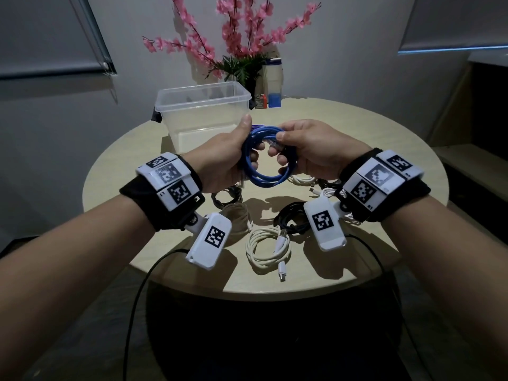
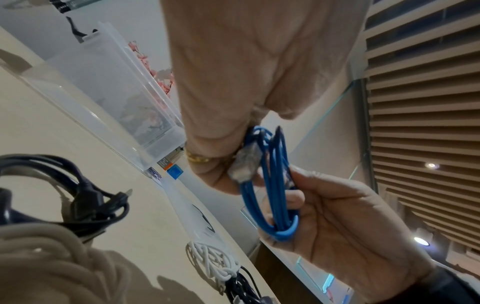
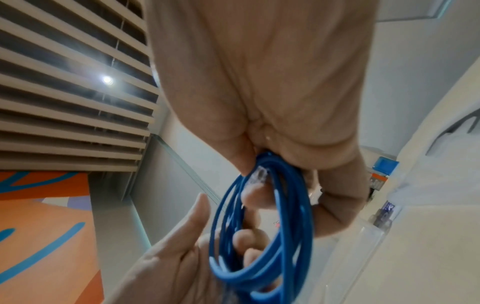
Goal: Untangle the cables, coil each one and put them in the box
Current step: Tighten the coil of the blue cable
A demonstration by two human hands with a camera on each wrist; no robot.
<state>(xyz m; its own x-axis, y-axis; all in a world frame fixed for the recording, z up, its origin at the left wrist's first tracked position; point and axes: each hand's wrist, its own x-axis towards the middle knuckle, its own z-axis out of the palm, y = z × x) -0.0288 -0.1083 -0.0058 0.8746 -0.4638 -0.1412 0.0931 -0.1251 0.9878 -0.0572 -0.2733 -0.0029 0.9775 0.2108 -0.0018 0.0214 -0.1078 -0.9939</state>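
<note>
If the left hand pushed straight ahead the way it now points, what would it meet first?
Probably the clear plastic box: the left hand, gripping the blue cable coil together with the right hand, points forward at its near wall. How far off that wall is remains unclear.

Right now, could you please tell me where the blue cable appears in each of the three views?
Head: blue cable at centre, coiled, held above the table by left hand and right hand.
Left wrist: blue cable, centre right, between both hands.
Right wrist: blue cable, lower centre.
Shared landmark: clear plastic box.
</note>
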